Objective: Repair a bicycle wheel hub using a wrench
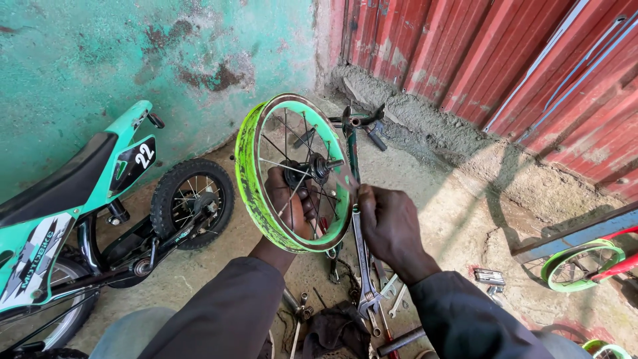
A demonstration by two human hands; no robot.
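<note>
Left hand (292, 203) sits behind the spokes of the green wheel (256, 176) at centre, fingers clamped on the hub, partly hidden. Right hand (389, 223) fingers close around a wrench (364, 266); its upper end is obscured.

The wheel rim (251, 174) is glossy bright-green painted metal, scuffed rusty inside, with thin bare-metal spokes (284, 165) running to a dull steel hub (318, 166). The long wrench (363, 256) is smooth, greyish metal. At nine o'clock, the small bike's fairing (130, 126) looks like shiny teal plastic, its tyre (166, 189) matt knobbly rubber. At eleven o'clock the wall (100, 53) is rough, flaking painted plaster; at two o'clock, corrugated red sheeting (505, 53). The ground (458, 206) is gritty, dusty concrete.
</note>
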